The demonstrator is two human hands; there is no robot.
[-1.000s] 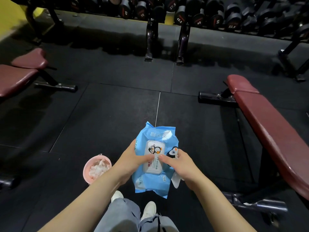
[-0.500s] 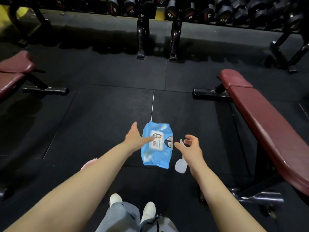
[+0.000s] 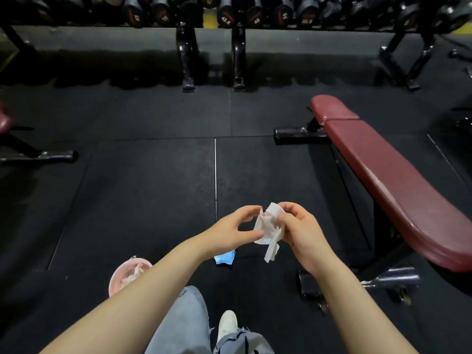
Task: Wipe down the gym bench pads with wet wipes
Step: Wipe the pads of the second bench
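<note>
- A white wet wipe (image 3: pixel 267 227), crumpled and partly folded, is held up between both hands over the dark floor mat (image 3: pixel 153 190), in the near middle of the scene; a strip of it hangs down below the fingers.
- The right hand (image 3: pixel 300 232) grips the wipe's right side, fingers curled round its top edge.
- The left hand (image 3: pixel 236 229) has thumb and fingertips bent toward the wipe's left edge and touching it, in a loose pinch.
- Just below the hands, a corner of the blue wipe pack (image 3: pixel 225 258) shows on the floor, mostly hidden by the left forearm.
- To the near left, a pink bowl (image 3: pixel 120 274) with white scraps inside sits on the floor, partly covered by the same forearm.
- On the right, a dark red bench pad (image 3: pixel 398 182) runs from far to near, well apart from the wipe, with its black frame and feet beneath.
- At the far edge stands a rack of dumbbells (image 3: pixel 226 14).
- At the far left, part of another red bench (image 3: pixel 3 121) shows.
</note>
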